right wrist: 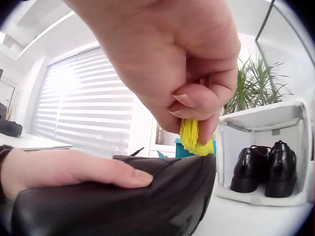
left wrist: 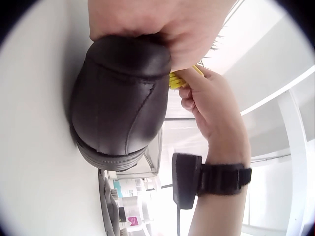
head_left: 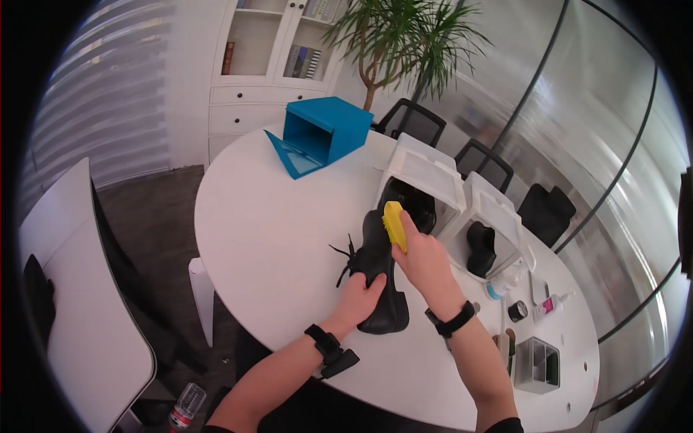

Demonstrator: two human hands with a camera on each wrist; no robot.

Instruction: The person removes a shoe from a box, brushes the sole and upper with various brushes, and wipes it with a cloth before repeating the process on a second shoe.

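A black lace-up leather shoe (head_left: 377, 249) lies on the white table, its laces spread to the left. My left hand (head_left: 356, 299) grips it round the ankle opening, thumb across the upper; the heel faces me. The rear of the shoe (left wrist: 118, 108) fills much of the left wrist view. Between the fingers and thumb of my right hand (head_left: 426, 265) is a yellow brush (head_left: 394, 224), held over the toe end. In the right wrist view its yellow bristles (right wrist: 191, 135) come down right at the toe of the shoe (right wrist: 172, 182).
Beyond the shoe, a white shoe box (head_left: 426, 162) holds a black pair (right wrist: 280, 172). Another white box (head_left: 498, 206) with a black shoe (head_left: 481, 249) stands right of it. An opened blue box (head_left: 350, 137) sits farther back. Bottles (head_left: 550, 307) and a small clear container (head_left: 538, 364) line the right side.
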